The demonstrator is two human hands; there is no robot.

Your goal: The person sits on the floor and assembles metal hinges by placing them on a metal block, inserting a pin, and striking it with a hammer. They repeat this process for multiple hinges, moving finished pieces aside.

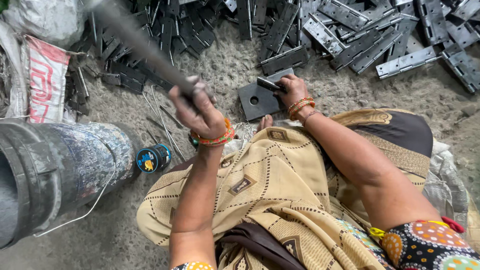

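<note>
Overhead, left hand fingers grip a blurred hammer handle; right hand fingers pinch a half-hidden hinge.

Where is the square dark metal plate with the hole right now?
In the head view, the square dark metal plate lies centre on the ground, under the right hand, below the hinge pile.

A square plate lies on the floor just before the person's knees, with a hinge resting on its far edge. Heaps of hinges spread behind it. A bucket lies on its side at the left, a small tin just beside it.
</note>
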